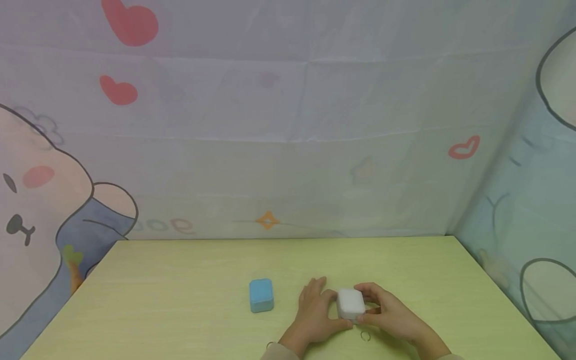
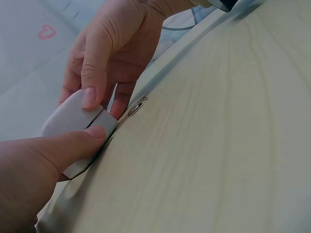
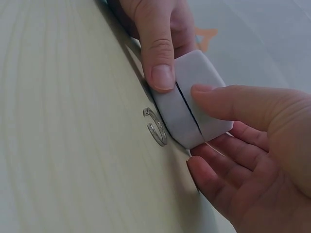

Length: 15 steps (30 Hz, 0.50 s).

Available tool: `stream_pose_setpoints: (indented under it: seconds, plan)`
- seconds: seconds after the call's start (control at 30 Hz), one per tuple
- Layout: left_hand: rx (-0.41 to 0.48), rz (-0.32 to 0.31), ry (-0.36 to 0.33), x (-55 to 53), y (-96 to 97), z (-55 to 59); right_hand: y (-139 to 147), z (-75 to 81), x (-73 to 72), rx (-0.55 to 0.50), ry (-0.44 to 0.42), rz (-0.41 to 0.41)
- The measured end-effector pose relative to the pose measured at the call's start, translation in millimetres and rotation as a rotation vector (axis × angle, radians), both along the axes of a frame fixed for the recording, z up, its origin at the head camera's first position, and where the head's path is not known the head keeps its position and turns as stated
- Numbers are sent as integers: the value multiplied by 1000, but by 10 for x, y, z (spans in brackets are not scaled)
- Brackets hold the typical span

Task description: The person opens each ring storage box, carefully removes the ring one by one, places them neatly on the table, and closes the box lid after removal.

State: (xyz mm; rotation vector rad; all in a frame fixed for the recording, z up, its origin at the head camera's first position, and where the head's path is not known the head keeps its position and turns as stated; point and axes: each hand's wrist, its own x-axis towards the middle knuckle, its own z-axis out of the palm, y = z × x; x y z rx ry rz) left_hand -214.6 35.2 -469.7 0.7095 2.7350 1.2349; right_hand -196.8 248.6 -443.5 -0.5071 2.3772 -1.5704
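Between both hands a small white ring box [image 1: 351, 303] with rounded corners is held at the tabletop. A thin dark gap between its lid and base shows in both wrist views. My left hand [image 1: 315, 311] grips the base, its thumb lying along the side. From the right, my right hand [image 1: 392, 314] pinches the lid, thumb on the near face and fingers behind. Just in front of the box lies a silver open ring [image 3: 156, 127], touched by neither hand. The inside of the box is hidden.
A blue box [image 1: 261, 295] of similar shape stands left of the hands. Part of a small ring-like thing [image 1: 270, 344] shows beside the left sleeve. The pale wooden table [image 1: 180, 285] meets a printed cloth backdrop [image 1: 288, 175] at its back edge.
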Motion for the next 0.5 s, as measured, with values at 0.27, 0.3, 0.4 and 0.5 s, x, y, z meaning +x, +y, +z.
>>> stream_pose_setpoints:
  seconds: [0.27,0.3,0.4,0.5]
  plan:
    - [-1,1,12,-13,4,-10,-3,-3,-7,6,4,-10]
    - [-1,2,15,-13,4,-12,-3,-3,-7,4,3,-11]
    - [0,5,15,-6,5,-6,-3,-5,-7,5,7,-19]
    - [-7,9,20,3,10,0,-4,-6,-4,13,17,-29]
